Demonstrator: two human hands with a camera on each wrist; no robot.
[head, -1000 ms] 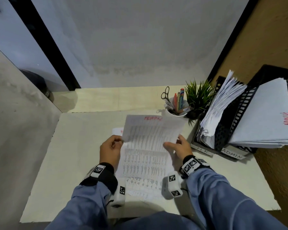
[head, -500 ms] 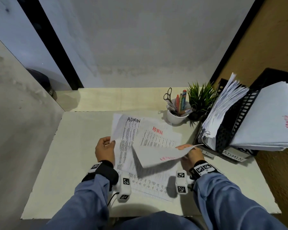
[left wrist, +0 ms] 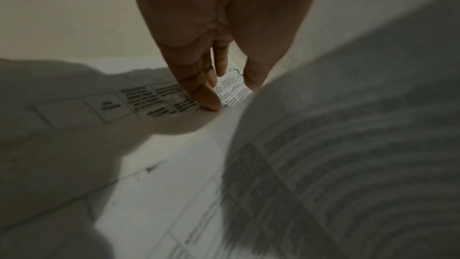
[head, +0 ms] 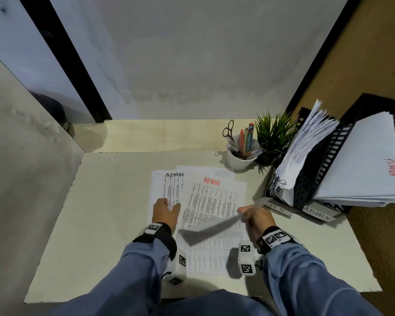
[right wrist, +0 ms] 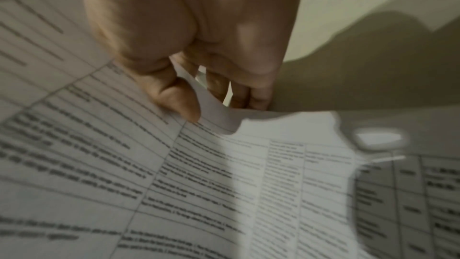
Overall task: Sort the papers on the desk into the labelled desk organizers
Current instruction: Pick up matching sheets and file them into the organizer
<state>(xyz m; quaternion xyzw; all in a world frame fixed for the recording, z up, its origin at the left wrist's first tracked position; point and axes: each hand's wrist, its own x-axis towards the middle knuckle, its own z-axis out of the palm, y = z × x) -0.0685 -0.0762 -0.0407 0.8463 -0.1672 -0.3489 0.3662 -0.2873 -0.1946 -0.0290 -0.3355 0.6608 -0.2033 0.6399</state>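
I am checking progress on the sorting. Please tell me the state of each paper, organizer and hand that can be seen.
Left hand: flat, pressing the black-ADMIN sheet.
Right hand: pinching a lifted sheet by its edge.
Red-ADMIN sheet: lying flat on the desk.
HR organizer: crammed with papers.
ADMIN organizer: holding a stack.

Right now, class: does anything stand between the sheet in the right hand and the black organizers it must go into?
Nothing visible does. The right hand pinches the lifted sheet just in front of the organizers; only bare desk lies between. The mug and plant stand farther back, out of the way.
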